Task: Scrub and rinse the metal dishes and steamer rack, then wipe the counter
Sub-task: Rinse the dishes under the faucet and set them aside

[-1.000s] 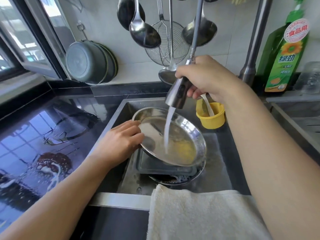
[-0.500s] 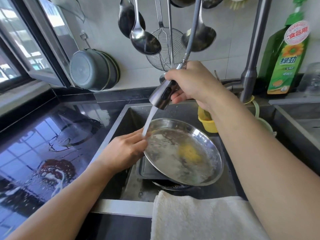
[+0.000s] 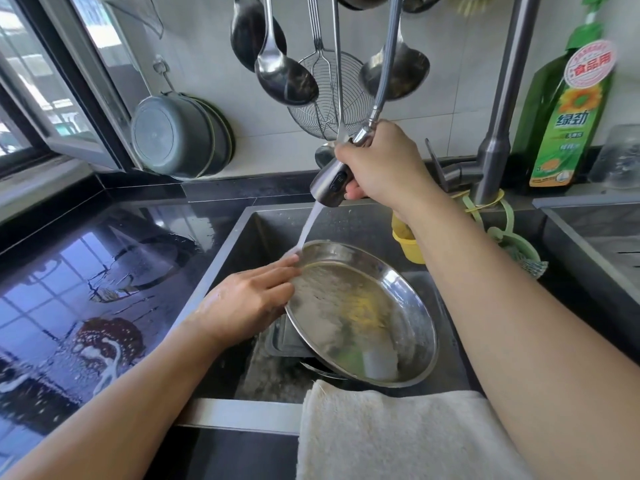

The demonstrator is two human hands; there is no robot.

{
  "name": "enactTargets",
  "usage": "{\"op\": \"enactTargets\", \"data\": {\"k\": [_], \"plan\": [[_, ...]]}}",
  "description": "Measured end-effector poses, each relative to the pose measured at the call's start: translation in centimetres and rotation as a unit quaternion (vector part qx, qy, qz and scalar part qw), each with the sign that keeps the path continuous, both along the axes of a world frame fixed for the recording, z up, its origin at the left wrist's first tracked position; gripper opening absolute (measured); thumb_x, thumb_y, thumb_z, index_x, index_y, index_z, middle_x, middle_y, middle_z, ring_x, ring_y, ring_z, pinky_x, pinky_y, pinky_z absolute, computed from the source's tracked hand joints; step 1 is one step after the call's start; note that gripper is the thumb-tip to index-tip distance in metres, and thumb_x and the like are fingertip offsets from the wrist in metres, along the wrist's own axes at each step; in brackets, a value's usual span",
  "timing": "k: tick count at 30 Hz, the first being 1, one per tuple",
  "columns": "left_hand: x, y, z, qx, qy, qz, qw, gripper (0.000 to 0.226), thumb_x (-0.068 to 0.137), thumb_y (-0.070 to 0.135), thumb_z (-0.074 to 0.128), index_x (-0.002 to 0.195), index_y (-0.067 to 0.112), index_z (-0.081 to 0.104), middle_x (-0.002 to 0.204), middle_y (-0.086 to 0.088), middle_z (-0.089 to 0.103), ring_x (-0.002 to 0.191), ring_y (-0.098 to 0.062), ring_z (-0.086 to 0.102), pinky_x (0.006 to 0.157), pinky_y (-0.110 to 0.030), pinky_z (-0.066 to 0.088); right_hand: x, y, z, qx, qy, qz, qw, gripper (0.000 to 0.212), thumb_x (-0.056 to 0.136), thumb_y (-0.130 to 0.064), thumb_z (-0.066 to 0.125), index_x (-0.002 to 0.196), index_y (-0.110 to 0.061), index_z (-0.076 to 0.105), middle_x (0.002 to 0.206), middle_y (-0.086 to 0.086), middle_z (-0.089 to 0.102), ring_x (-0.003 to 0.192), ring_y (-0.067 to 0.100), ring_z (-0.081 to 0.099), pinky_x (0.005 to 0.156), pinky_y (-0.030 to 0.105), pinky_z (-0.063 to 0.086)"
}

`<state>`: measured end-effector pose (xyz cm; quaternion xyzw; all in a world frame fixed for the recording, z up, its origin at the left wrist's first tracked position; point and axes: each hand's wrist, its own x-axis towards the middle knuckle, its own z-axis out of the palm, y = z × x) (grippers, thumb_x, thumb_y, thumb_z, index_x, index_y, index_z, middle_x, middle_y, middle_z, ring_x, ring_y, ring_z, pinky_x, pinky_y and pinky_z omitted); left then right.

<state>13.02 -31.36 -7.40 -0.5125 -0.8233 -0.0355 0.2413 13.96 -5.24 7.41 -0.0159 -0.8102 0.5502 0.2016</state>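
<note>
The left hand [image 3: 247, 301] grips the upper left rim of the metal dish [image 3: 362, 315], fingers lying over the edge, holding it tilted above the sink [image 3: 263, 233]. The right hand [image 3: 384, 166] is clenched around the spray head [image 3: 329, 181], whose water stream [image 3: 306, 230] hits the rim by the left fingertips. A towel [image 3: 391, 434] drapes the sink's near edge; the wet counter [image 3: 86, 282] lies left.

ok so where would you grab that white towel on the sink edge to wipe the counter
Grip the white towel at its near-left corner, coming from above: it is draped flat over the sink's front rim, and that corner lies bare, apart from both arms.
</note>
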Motion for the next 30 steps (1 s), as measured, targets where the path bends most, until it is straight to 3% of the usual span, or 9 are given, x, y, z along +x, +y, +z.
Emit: {"op": "enactTargets", "data": {"k": [3,7,10,14,19,22,25,27,30], "plan": [[0.0,0.0,0.0,0.0,-0.004,0.008,1.0,0.019,0.104,0.014,0.058,0.097,0.005,0.073,0.138,-0.008,0.066,0.146,-0.017,0.046,0.093,-0.043,0.06,-0.1,0.5,-0.2,0.042,0.005,-0.032,0.999,0.027,0.091,-0.035,0.065,0.106,-0.014,0.057,0.099,0.007,0.07,0.069,0.024,0.073,0.055,0.029,0.061],[0.1,0.1,0.2,-0.007,0.003,0.013,1.0,0.017,0.102,0.012,0.059,0.091,0.005,0.07,0.135,-0.009,0.067,0.145,-0.019,0.048,0.089,-0.043,0.061,0.0,1.4,-0.5,0.126,0.006,-0.07,0.989,0.024,0.094,-0.036,0.059,0.107,-0.017,0.051,0.093,0.002,0.066,0.079,0.027,0.072,0.073,0.039,0.06],[0.3,0.2,0.3,-0.011,0.001,0.017,1.0,0.016,0.101,0.011,0.06,0.088,0.006,0.067,0.134,-0.011,0.068,0.143,-0.02,0.05,0.089,-0.043,0.062,0.1,2.3,-0.7,0.139,0.003,-0.089,0.986,0.022,0.096,-0.031,0.059,0.107,-0.016,0.049,0.09,-0.001,0.057,0.082,0.03,0.07,0.076,0.046,0.062],[0.3,0.0,0.3,-0.013,-0.003,0.024,1.0,0.014,0.1,0.007,0.059,0.087,0.008,0.064,0.135,-0.012,0.067,0.144,-0.021,0.049,0.087,-0.045,0.062,0.4,3.4,-0.4,0.181,-0.015,-0.107,0.978,0.027,0.092,-0.033,0.058,0.111,-0.016,0.051,0.102,0.008,0.062,0.086,0.034,0.068,0.077,0.05,0.061],[0.4,0.0,0.5,-0.003,0.007,0.044,0.999,0.018,0.101,0.008,0.052,0.084,0.01,0.06,0.136,-0.009,0.067,0.145,-0.022,0.048,0.079,-0.042,0.064,1.1,4.4,0.2,0.21,-0.05,-0.105,0.971,0.031,0.09,-0.033,0.06,0.114,-0.016,0.052,0.095,0.005,0.059,0.081,0.033,0.067,0.074,0.045,0.061],[0.3,-0.1,0.6,0.014,0.018,0.057,0.998,0.022,0.101,0.003,0.044,0.087,0.011,0.059,0.138,-0.008,0.065,0.145,-0.023,0.047,0.083,-0.041,0.063,1.7,4.9,1.0,0.233,-0.08,-0.099,0.964,0.031,0.087,-0.035,0.062,0.111,-0.016,0.055,0.093,0.005,0.063,0.068,0.029,0.069,0.057,0.031,0.055],[0.5,0.0,0.9,0.022,0.039,0.069,0.997,0.033,0.104,0.002,0.032,0.088,0.01,0.059,0.136,-0.01,0.065,0.145,-0.025,0.048,0.089,-0.038,0.06,2.3,5.3,1.8,0.244,-0.112,-0.076,0.96,0.027,0.085,-0.035,0.063,0.101,-0.013,0.059,0.082,0.009,0.067,0.062,0.028,0.069,0.056,0.032,0.057],[0.7,0.0,1.1,0.024,0.048,0.078,0.996,0.038,0.108,0.007,0.028,0.089,0.008,0.061,0.133,-0.011,0.067,0.144,-0.026,0.049,0.091,-0.038,0.058,2.6,5.4,2.3,0.233,-0.132,-0.051,0.962,0.027,0.084,-0.034,0.063,0.096,-0.01,0.062,0.077,0.013,0.069,0.058,0.026,0.065,0.057,0.033,0.056],[0.8,0.1,1.4,0.027,0.052,0.089,0.994,0.028,0.107,0.006,0.038,0.091,0.008,0.061,0.129,-0.011,0.067,0.142,-0.028,0.052,0.09,-0.037,0.057,3.0,5.0,2.7,0.151,-0.145,0.023,0.978,0.025,0.085,-0.027,0.065,0.096,-0.004,0.063,0.074,0.017,0.069,0.05,0.021,0.058,0.048,0.029,0.052]]}}
